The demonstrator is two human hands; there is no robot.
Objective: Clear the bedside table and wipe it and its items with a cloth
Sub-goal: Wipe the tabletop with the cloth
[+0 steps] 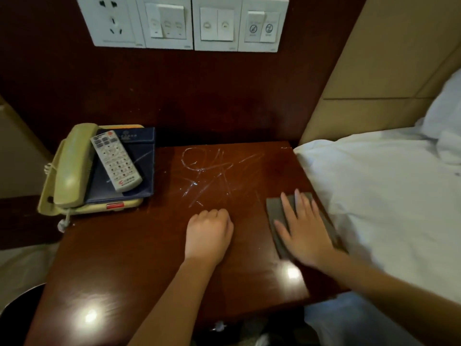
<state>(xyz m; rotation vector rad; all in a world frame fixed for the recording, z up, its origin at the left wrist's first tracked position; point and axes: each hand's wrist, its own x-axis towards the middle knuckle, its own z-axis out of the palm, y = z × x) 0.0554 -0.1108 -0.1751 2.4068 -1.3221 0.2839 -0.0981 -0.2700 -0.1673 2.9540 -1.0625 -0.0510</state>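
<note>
The scratched table (149,258) carries a phone (68,171) at ten o'clock, with the bed (374,196) at three; left hand (208,233) fisted empty, right hand (306,233) flat on the cloth (275,208).

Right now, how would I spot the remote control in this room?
Look at the dark wooden bedside table; at its left edge sits a beige telephone. A dark blue folder lies on it, and the remote control rests slanted on top, the only white, button-covered slab there.
</note>
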